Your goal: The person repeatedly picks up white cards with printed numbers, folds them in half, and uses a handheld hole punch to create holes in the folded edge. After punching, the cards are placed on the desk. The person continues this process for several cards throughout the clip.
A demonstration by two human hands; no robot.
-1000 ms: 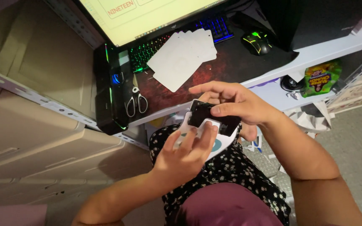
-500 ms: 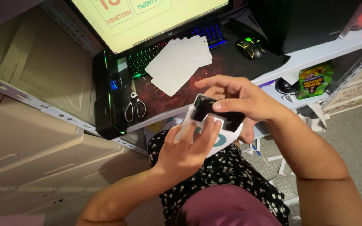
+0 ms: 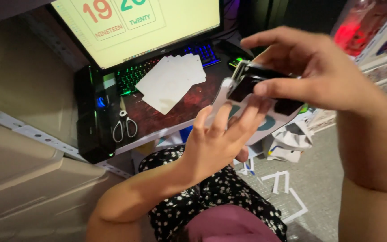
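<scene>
Both hands and the card have come up higher and closer to the camera than half a second ago.

Nearest is the lap in a dark flowered dress (image 3: pixel 229 197). Above it the left hand (image 3: pixel 218 143) supports the white card (image 3: pixel 265 121) from below with spread fingers pressed flat on it, so the card stays stiff. The right hand (image 3: pixel 319 71) closes thumb and fingers around a small black punch (image 3: pixel 258 87), which sits over the upper edge of the card, held tight so the tool does not slide. On the floor beside the legs lie white paper scraps (image 3: pixel 287 179). Farther away, on the dark desk (image 3: pixel 189 103), a fan of white cards (image 3: pixel 171 83) waits near the scissors (image 3: pixel 125 126), and behind them are the lit keyboard (image 3: pixel 166 67) and the bright monitor (image 3: pixel 144 27).
</scene>
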